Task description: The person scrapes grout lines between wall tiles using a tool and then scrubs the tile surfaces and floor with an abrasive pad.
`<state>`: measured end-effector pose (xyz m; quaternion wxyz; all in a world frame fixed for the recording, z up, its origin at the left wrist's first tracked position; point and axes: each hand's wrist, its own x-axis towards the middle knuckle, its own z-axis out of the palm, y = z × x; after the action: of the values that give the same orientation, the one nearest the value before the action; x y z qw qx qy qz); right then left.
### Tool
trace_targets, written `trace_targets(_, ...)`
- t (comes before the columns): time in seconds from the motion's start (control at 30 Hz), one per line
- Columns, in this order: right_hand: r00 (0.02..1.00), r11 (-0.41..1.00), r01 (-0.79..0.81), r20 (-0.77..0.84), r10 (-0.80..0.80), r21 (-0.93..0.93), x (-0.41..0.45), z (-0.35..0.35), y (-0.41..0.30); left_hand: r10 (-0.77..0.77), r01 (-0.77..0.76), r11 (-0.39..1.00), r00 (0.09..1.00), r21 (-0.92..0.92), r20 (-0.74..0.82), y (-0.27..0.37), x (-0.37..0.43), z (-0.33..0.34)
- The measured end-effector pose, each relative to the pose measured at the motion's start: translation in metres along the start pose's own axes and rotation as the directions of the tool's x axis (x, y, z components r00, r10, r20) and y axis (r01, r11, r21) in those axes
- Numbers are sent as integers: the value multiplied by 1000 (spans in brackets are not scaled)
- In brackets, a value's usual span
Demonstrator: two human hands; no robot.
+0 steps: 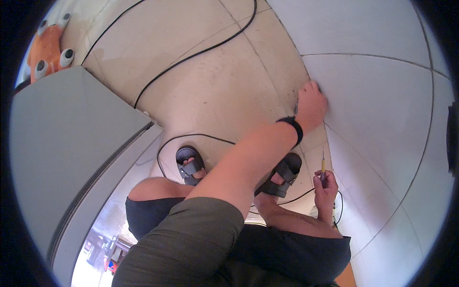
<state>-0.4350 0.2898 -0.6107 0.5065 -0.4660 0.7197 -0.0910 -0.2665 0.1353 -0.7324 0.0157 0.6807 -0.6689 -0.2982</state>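
My left hand (pixel 311 104), with a black band (pixel 293 130) at its wrist, reaches across to the foot of the white tiled wall (pixel 365 89). Its fingers are curled and blurred where floor and wall meet. Small dark patches show at its edges, but whether it grips something is hidden. Lower down, close to the same wall, my right hand (pixel 325 192) holds a slim screwdriver (pixel 323 165) by its handle. The yellow-sleeved shaft points away from me and ends in a thin bare metal tip, which touches nothing.
A black cable (pixel 195 54) curves over the beige tiled floor (pixel 215 89); black cable also runs by my sandals (pixel 188 159) and right wrist. On the left stands a grey panel (pixel 71 129). Behind it is an orange object (pixel 48 48) with googly eyes.
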Motion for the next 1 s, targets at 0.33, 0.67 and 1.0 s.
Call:
trace_targets(0.33, 997, 992, -44, -59, 51, 121, -24, 3, 25, -173, 152, 962, 982, -226, -78, -5, 9, 12)
trace_targets(0.67, 995, 998, -40, -92, 45, 56, -22, -12, 29, -143, 212, 963, 927, 169, -347, -121, 96, -81)
trace_targets(1.0, 990, 973, -69, -107, 94, 218, -18, -12, 34, -113, 89, 943, 992, -321, -55, 57, -43, 57)
